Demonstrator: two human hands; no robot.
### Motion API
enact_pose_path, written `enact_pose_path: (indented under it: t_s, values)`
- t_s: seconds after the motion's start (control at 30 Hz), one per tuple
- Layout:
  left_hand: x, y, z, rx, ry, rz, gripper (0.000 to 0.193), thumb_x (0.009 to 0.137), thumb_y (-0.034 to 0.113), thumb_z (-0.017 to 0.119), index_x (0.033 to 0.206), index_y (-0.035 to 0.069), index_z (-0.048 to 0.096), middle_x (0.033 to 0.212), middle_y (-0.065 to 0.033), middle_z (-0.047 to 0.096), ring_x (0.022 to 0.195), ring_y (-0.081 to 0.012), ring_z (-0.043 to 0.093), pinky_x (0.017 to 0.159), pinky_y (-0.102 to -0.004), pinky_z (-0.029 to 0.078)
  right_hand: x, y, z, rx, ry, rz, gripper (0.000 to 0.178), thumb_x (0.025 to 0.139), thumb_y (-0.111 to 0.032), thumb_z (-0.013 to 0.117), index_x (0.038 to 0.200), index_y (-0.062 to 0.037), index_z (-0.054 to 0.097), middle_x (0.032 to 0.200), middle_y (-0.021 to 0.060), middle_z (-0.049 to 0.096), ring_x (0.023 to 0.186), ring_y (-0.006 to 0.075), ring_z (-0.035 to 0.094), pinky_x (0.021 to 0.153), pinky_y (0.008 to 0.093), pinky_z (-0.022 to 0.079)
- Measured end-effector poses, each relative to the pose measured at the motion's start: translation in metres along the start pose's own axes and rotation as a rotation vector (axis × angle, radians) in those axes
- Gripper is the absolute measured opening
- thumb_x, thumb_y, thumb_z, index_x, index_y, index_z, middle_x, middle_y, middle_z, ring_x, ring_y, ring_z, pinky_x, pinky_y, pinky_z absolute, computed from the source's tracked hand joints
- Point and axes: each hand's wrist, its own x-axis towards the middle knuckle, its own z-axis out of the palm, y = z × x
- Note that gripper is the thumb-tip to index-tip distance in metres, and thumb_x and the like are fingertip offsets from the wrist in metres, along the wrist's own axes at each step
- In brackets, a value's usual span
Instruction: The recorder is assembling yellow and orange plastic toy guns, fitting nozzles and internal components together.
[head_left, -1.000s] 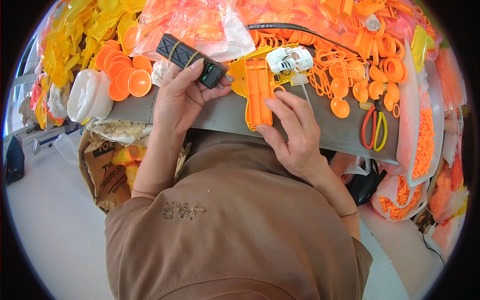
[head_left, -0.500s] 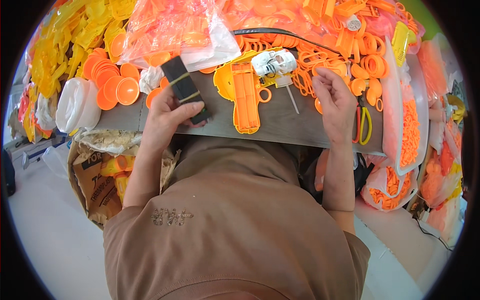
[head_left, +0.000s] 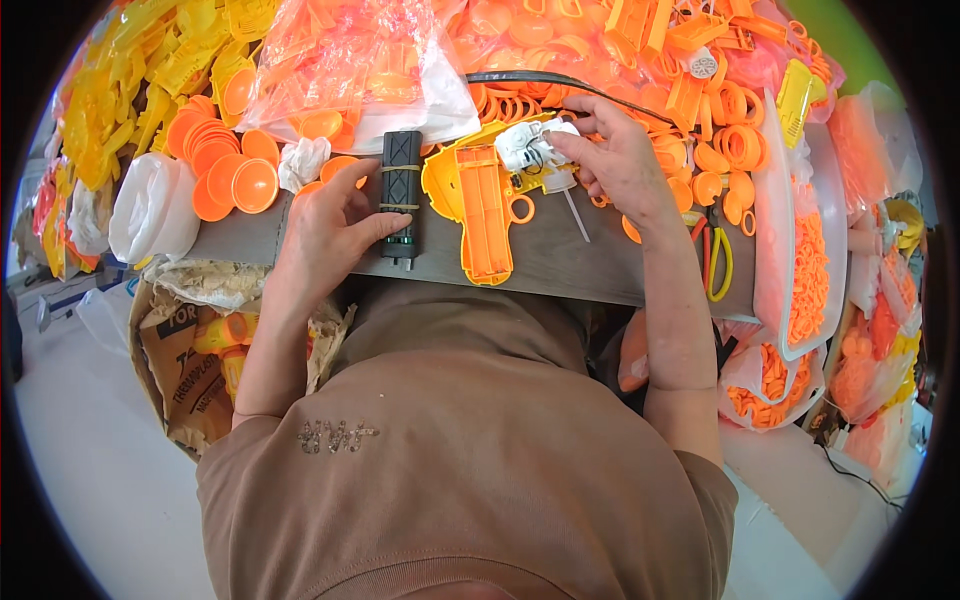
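White plastic assembly (head_left: 528, 148), one, with dark wires: lay at the right hand's (head_left: 618, 165) thumb, on the top of a yellow half-shell (head_left: 440, 182). Right hand: thumb and fingers bent around the assembly's edge; whether they gripped it could not be told. Shell: flat between the hands, with an open-faced orange handle (head_left: 485, 215) ribbed into compartments, an orange ring (head_left: 521, 208) at its side; a thin pale rod (head_left: 578, 216) slanted from below the assembly. Black block (head_left: 401, 180), one, banded twice, textured: lay beside the left hand (head_left: 335, 225), which was loosely spread, thumb overlapping its near end. Grey tabletop (head_left: 570, 265), under all these. Left of the left hand: orange scoops (head_left: 255, 186), a white tub (head_left: 155, 215). Right of the right hand: red-and-yellow-handled tool (head_left: 720, 260), clear bin (head_left: 790, 320) of small orange pieces. Beyond both hands: bagged orange parts (head_left: 350, 60). Below the left hand: brown paper sack (head_left: 172, 370), pale floor (head_left: 90, 430).
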Motion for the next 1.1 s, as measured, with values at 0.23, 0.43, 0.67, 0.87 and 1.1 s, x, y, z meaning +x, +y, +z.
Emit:
enact_pose_path:
  t_s: [0.23, 0.43, 0.67, 0.87, 1.1]
  values:
    - [-0.006, 0.030, 0.029, 0.217, 0.270, 0.596, 0.064, 0.068, 0.030, 0.077, 0.118, -0.002, 0.051, 0.117, -0.0200, 0.051, 0.100, -0.0330, 0.054, 0.083, -0.0396, 0.046, 0.002, 0.000, 0.003, -0.009, -0.007, -0.018, 0.046, 0.083, -0.024, 0.066, 0.117, 0.0007, 0.050, 0.087, 0.0049, 0.060, 0.055, 0.0039, 0.045, 0.043, 0.0173, 0.035]
    - [0.008, 0.029, 0.059, 0.377, 0.103, 0.678, 0.086, 0.067, 0.037, 0.076, 0.130, -0.005, 0.037, 0.134, -0.0272, 0.034, 0.124, -0.0435, 0.033, 0.105, -0.0497, 0.028, 0.002, 0.001, -0.001, 0.088, -0.016, 0.018, 0.040, 0.082, -0.025, 0.067, 0.108, 0.0014, 0.053, 0.079, 0.0036, 0.058, 0.052, 0.0025, 0.044, 0.041, 0.0172, 0.033]
    - [0.017, 0.029, 0.055, 0.381, 0.048, 0.699, 0.086, 0.069, 0.037, 0.074, 0.132, -0.006, 0.034, 0.138, -0.0272, 0.031, 0.129, -0.0430, 0.029, 0.107, -0.0489, 0.025, 0.001, 0.000, -0.013, 0.129, -0.221, 0.152, 0.037, 0.082, -0.024, 0.067, 0.106, 0.0008, 0.054, 0.069, -0.0004, 0.055, 0.049, 0.0015, 0.044, 0.039, 0.0169, 0.033]
    - [0.019, 0.029, 0.052, 0.402, 0.005, 0.709, 0.086, 0.068, 0.037, 0.074, 0.132, -0.006, 0.035, 0.139, -0.0268, 0.030, 0.131, -0.0420, 0.028, 0.108, -0.0478, 0.025, -0.004, -0.001, -0.014, 0.051, -0.290, 0.034, 0.035, 0.083, -0.023, 0.066, 0.107, -0.0002, 0.054, 0.066, -0.0006, 0.054, 0.045, 0.0023, 0.043, 0.039, 0.0173, 0.034]
    - [0.020, 0.028, 0.052, 0.402, 0.005, 0.711, 0.087, 0.068, 0.037, 0.074, 0.132, -0.006, 0.035, 0.140, -0.0265, 0.030, 0.131, -0.0419, 0.028, 0.109, -0.0475, 0.024, -0.005, -0.003, -0.013, 0.111, -0.277, 0.105, 0.030, 0.086, -0.024, 0.063, 0.102, -0.0021, 0.053, 0.068, 0.0000, 0.055, 0.046, 0.0025, 0.048, 0.037, 0.0166, 0.037]
